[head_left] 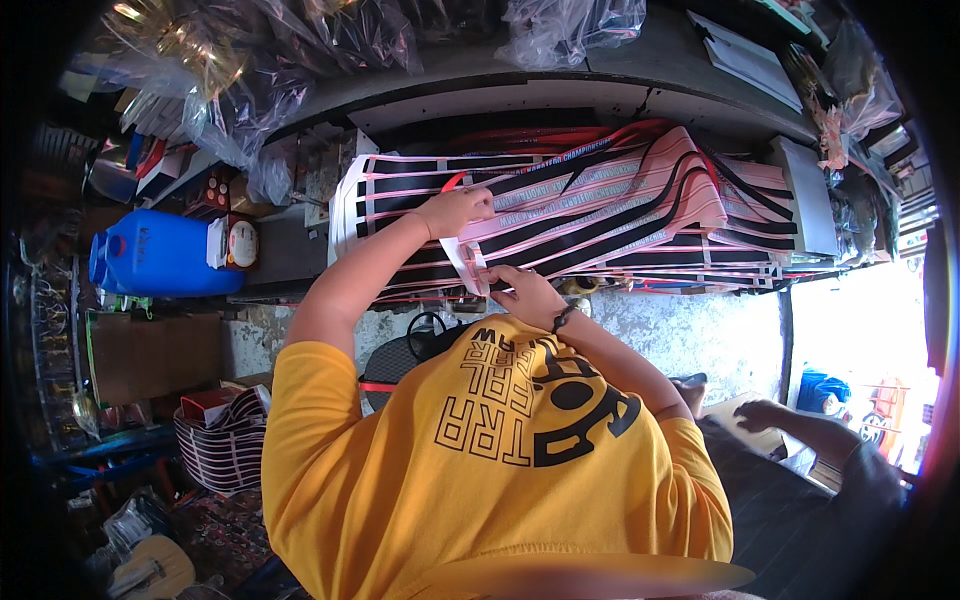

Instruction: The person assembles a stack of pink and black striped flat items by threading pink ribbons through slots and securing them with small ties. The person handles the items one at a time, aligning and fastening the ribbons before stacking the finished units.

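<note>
My left hand (460, 212) is closed over a pile of striped ribbon sheets (600, 205) on the workbench, fingers curled and pressed together. From under it a short white and pink strip of ribbon (463, 262) hangs down toward the near edge. At the strip's lower end my right hand (530, 297) pinches it between thumb and fingers; a dark bracelet circles that wrist. The ribbon sheets are black, white and pink with printed lettering. They lie in long bands across the bench, folded over at the right. A red piece shows just behind my left hand.
A blue plastic jerrycan (165, 252) stands at the left. Clear plastic bags (570, 30) crowd the shelf above. Below left sits a striped bag (225, 440) with a red box in it. Another person's arm (800, 425) reaches in at the lower right.
</note>
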Tool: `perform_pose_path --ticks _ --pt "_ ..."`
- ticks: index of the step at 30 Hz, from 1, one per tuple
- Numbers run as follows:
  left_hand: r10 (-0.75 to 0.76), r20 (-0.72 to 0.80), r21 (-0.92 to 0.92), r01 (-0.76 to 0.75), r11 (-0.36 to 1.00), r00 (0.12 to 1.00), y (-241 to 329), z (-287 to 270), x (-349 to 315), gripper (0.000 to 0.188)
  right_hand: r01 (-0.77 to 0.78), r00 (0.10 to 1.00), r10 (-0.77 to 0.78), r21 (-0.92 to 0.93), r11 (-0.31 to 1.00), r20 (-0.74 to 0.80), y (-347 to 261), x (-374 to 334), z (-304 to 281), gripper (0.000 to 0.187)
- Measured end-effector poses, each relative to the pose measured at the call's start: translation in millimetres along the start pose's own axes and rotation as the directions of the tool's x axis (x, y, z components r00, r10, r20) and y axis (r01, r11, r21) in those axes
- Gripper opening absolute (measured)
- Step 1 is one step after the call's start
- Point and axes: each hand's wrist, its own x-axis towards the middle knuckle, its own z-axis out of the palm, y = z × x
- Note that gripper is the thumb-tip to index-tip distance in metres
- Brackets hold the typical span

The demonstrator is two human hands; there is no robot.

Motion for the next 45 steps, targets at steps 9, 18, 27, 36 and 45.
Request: perform_pose_path --ticks 9,18,27,36,45 --pt "-0.198 0.087 -0.001 0.199 0.980 0.976 15.2 13.8 8.4 0.049 0.085 0.996 -0.087 -0.065 0.994 -0.024 14.6 5.6 9.1 0.032" --pt "-0.273 0.125 0.034 0.271 0.962 0.954 20.1 11.7 13.6 0.055 0.076 0.997 -0.073 -0.098 0.992 0.037 18.1 4.0 12.1 0.014" --pt "-0.306 0.117 0.049 0.302 0.952 0.945 30.7 8.0 14.7 0.058 0.021 0.979 0.014 -0.168 0.986 0.205 8.2 -1.6 9.9 0.015" --pt "-0.312 0.119 0.061 0.307 0.950 0.942 29.0 11.1 14.7 0.057 0.064 0.932 -0.079 0.052 0.997 0.354 5.8 -17.5 14.8 0.020" --pt "-0.164 -0.084 -0.006 0.164 0.986 0.983 45.8 47.6 -7.5 0.014 -0.052 0.948 0.069 0.064 0.997 -0.309 -19.2 -40.4 -16.6 0.019"
